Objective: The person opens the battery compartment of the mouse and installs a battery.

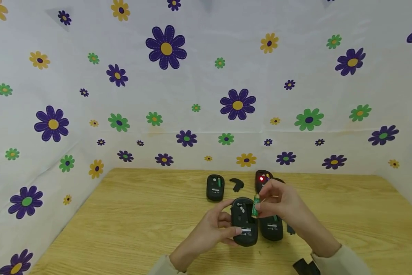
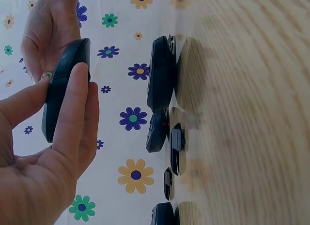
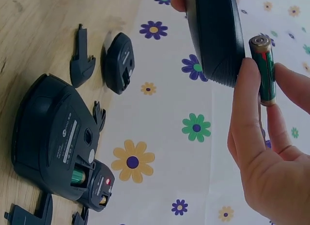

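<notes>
My left hand (image 1: 206, 229) grips a black computer mouse (image 1: 246, 240), underside up, above the table, with the thumb on its base. The mouse's battery compartment lies uncovered; I see no battery in it. A green battery (image 1: 256, 208) is pinched between the thumb and fingers of my right hand (image 1: 285, 200), just beside that compartment. In the right wrist view the battery (image 3: 264, 72) stands nearly upright close to the mouse (image 3: 218, 38). From the left wrist view, the mouse (image 2: 65, 89) appears edge-on and largely hides the battery.
On the wooden table (image 1: 133, 214) lie more upturned mice: one (image 1: 215, 193) at the back, one with a red light (image 1: 260, 185), and another (image 1: 272, 231) holding a green battery. Loose black covers (image 1: 238, 184) lie near them. Black pieces (image 1: 306, 267) sit by my right sleeve.
</notes>
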`<action>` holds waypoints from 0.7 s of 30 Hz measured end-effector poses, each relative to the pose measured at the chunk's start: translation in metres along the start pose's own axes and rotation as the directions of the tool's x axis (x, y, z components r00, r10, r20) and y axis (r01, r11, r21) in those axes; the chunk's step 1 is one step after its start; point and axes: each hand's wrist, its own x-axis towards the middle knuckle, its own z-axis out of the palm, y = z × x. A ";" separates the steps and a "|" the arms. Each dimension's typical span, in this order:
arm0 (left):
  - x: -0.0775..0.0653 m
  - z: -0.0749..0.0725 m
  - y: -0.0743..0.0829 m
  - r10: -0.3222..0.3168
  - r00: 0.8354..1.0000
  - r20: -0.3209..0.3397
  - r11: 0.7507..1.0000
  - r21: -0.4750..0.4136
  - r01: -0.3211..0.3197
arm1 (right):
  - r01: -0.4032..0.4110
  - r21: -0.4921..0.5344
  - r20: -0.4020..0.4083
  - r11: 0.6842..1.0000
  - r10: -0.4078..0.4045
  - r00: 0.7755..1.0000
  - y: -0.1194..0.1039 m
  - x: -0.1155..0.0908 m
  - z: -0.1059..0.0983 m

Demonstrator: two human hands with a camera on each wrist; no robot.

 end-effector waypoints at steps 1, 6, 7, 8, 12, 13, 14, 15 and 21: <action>0.000 0.000 0.000 -0.001 1.000 0.001 1.000 -0.002 0.001 | 0.001 -0.016 -0.017 1.000 -0.001 1.000 0.000 0.000 0.002; 0.000 -0.001 -0.001 -0.010 1.000 0.002 1.000 -0.011 0.010 | 0.046 -0.089 -0.062 0.995 -0.052 0.997 0.001 -0.001 0.010; 0.000 0.000 -0.001 -0.014 1.000 0.000 1.000 -0.012 0.014 | 0.058 -0.106 -0.063 0.993 -0.065 0.996 0.002 -0.001 0.011; 0.000 0.000 -0.001 -0.015 1.000 -0.001 1.000 -0.013 0.015 | 0.072 -0.124 -0.062 0.990 -0.081 0.995 0.002 -0.001 0.013; 0.000 0.000 -0.001 -0.021 1.000 -0.006 1.000 -0.007 0.021 | 0.105 -0.221 -0.074 0.970 -0.124 0.990 0.002 -0.002 0.019; 0.000 0.000 -0.001 -0.023 1.000 -0.008 1.000 -0.006 0.023 | 0.111 -0.246 -0.078 0.963 -0.134 0.988 0.001 -0.003 0.020; 0.000 0.000 -0.001 -0.023 1.000 -0.008 1.000 -0.005 0.023 | 0.113 -0.269 -0.084 0.957 -0.140 0.987 0.001 -0.003 0.021; 0.000 0.000 -0.001 -0.023 1.000 -0.009 1.000 -0.003 0.023 | 0.112 -0.288 -0.091 0.951 -0.144 0.985 0.000 -0.004 0.022; 0.000 0.000 0.000 -0.024 0.999 -0.022 1.000 -0.002 0.024 | 0.051 -0.313 -0.165 0.948 -0.107 0.980 0.001 -0.004 0.024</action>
